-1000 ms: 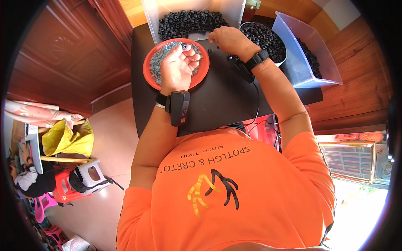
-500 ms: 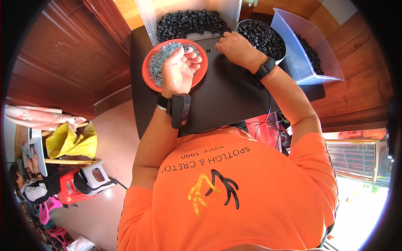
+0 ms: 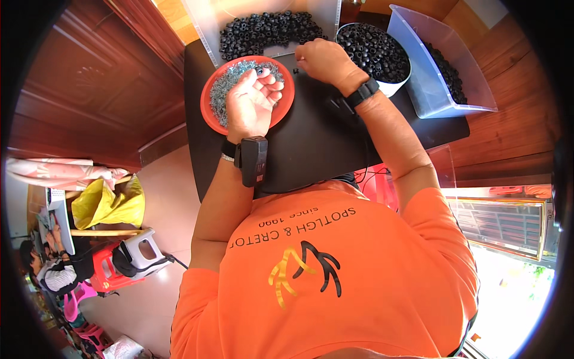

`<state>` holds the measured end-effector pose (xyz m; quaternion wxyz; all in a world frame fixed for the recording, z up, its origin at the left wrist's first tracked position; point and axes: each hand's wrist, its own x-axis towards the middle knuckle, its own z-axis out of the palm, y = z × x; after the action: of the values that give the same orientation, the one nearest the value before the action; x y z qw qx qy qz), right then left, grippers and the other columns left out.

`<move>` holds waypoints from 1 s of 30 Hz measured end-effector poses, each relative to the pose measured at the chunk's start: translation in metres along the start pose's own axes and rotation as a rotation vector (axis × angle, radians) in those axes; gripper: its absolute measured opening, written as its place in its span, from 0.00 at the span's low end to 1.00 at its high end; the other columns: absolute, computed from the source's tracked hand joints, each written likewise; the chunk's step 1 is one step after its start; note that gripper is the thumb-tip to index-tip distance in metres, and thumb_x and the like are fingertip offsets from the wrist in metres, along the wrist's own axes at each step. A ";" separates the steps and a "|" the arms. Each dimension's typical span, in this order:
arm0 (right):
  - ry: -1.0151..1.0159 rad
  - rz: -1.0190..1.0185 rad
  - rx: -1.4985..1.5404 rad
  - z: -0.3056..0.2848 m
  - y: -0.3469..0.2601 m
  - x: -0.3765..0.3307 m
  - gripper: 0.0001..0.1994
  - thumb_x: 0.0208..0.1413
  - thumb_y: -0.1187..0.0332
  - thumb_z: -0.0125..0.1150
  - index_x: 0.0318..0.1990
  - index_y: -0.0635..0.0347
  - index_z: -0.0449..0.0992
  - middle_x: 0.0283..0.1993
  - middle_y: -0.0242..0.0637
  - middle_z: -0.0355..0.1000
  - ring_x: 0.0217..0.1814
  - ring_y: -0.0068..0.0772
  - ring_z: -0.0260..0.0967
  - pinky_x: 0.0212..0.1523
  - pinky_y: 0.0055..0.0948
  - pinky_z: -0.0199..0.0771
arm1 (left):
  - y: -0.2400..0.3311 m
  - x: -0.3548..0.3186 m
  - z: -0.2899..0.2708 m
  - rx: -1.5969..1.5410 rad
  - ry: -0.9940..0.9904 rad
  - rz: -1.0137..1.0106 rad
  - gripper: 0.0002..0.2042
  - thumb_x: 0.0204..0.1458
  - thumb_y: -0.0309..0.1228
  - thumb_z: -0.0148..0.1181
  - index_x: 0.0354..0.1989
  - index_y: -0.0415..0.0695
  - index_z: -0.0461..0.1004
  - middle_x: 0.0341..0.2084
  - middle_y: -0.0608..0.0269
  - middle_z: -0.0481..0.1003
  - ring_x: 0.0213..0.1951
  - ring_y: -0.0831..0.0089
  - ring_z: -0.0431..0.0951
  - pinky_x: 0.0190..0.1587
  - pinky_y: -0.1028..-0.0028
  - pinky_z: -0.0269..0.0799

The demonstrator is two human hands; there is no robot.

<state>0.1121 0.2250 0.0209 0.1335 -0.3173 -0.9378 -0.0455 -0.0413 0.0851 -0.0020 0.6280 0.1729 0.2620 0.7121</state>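
Observation:
My left hand is palm up over a red plate of small clear bluish pieces. Its thumb and forefinger pinch a small dark ring-shaped part; the other fingers curl loosely. To the right, my right hand hovers above the black table, back upward, between the plate and a white bucket full of black ring-like parts. Its fingers are bent together, and whatever may be between them is hidden. One loose black part lies on the table between the hands.
Behind the plate, a clear bin holds a heap of black parts. Another clear bin stands at the table's right edge with more black parts inside. Nearby are a wooden cabinet, a yellow bag and stools on the left.
My right hand has moved left, away from the bucket and toward my left hand. My left hand keeps its pinch on the dark part, and the view has shifted slightly.

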 end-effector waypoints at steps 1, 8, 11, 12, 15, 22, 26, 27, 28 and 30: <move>-0.001 0.001 0.002 0.005 0.001 0.001 0.06 0.51 0.66 0.56 0.32 0.55 0.76 0.32 0.37 0.75 0.41 0.41 0.72 0.40 0.38 0.74 | -0.002 0.000 0.001 0.013 -0.002 0.004 0.10 0.58 0.37 0.49 0.33 0.43 0.70 0.30 0.62 0.73 0.34 0.66 0.74 0.39 0.70 0.68; 0.189 -0.067 -0.029 0.020 0.004 0.001 0.07 0.47 0.71 0.55 0.34 0.54 0.77 0.36 0.35 0.74 0.42 0.40 0.72 0.43 0.34 0.75 | 0.001 -0.001 0.001 0.006 -0.025 0.000 0.10 0.58 0.37 0.50 0.33 0.43 0.70 0.30 0.63 0.73 0.34 0.66 0.75 0.39 0.69 0.68; 0.166 -0.075 -0.156 0.024 0.006 -0.003 0.07 0.46 0.73 0.56 0.34 0.54 0.77 0.35 0.34 0.72 0.42 0.39 0.71 0.42 0.34 0.75 | -0.001 -0.003 0.006 0.024 -0.010 -0.001 0.10 0.58 0.37 0.49 0.33 0.44 0.70 0.31 0.63 0.73 0.34 0.67 0.75 0.40 0.70 0.68; 0.144 -0.074 -0.195 0.026 0.006 -0.003 0.08 0.45 0.74 0.56 0.34 0.54 0.77 0.35 0.35 0.72 0.42 0.39 0.71 0.42 0.34 0.75 | -0.001 -0.003 0.006 0.024 -0.008 -0.001 0.10 0.58 0.37 0.49 0.33 0.44 0.70 0.31 0.63 0.73 0.34 0.67 0.75 0.40 0.70 0.68; 0.207 -0.125 -0.043 0.027 0.005 0.001 0.06 0.46 0.72 0.57 0.34 0.53 0.77 0.35 0.35 0.72 0.43 0.39 0.71 0.42 0.34 0.75 | 0.000 -0.003 0.003 0.036 -0.012 0.016 0.10 0.58 0.37 0.49 0.33 0.44 0.70 0.31 0.63 0.73 0.35 0.67 0.75 0.40 0.69 0.68; 0.059 -0.115 0.015 0.030 -0.004 0.000 0.06 0.48 0.68 0.58 0.33 0.54 0.78 0.34 0.39 0.74 0.42 0.43 0.73 0.42 0.39 0.74 | -0.002 -0.002 0.004 0.017 -0.043 0.000 0.10 0.58 0.37 0.50 0.34 0.43 0.71 0.31 0.62 0.73 0.35 0.66 0.75 0.39 0.70 0.68; 0.127 -0.121 0.580 0.025 0.003 0.001 0.08 0.52 0.67 0.59 0.38 0.55 0.78 0.35 0.36 0.76 0.38 0.30 0.73 0.40 0.32 0.73 | -0.003 -0.004 0.005 0.008 -0.080 0.006 0.11 0.58 0.37 0.50 0.35 0.43 0.71 0.31 0.62 0.73 0.35 0.66 0.74 0.39 0.70 0.68; 0.090 -0.105 0.996 0.021 0.003 0.003 0.08 0.54 0.67 0.58 0.40 0.56 0.78 0.36 0.33 0.76 0.37 0.24 0.72 0.40 0.28 0.73 | -0.003 -0.003 0.005 -0.001 -0.075 -0.006 0.11 0.58 0.38 0.50 0.35 0.43 0.71 0.32 0.62 0.73 0.35 0.66 0.74 0.40 0.70 0.68; 0.091 -0.107 0.995 0.015 0.005 0.004 0.08 0.54 0.67 0.58 0.40 0.56 0.78 0.36 0.33 0.76 0.37 0.24 0.72 0.40 0.28 0.73 | -0.003 -0.003 0.005 -0.001 -0.075 -0.004 0.11 0.58 0.38 0.50 0.35 0.43 0.71 0.32 0.62 0.73 0.35 0.66 0.74 0.40 0.70 0.68; -0.074 0.007 1.495 -0.014 -0.004 -0.002 0.10 0.60 0.67 0.55 0.45 0.60 0.76 0.40 0.28 0.76 0.39 0.17 0.68 0.44 0.20 0.68 | -0.004 -0.005 0.006 0.010 -0.115 0.003 0.11 0.58 0.38 0.49 0.36 0.43 0.71 0.32 0.63 0.72 0.36 0.67 0.74 0.40 0.70 0.68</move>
<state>0.1142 0.2186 0.0339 0.2819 -0.1464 -0.7214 0.6153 -0.0344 0.0810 0.0008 0.6400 0.2170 0.2289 0.7006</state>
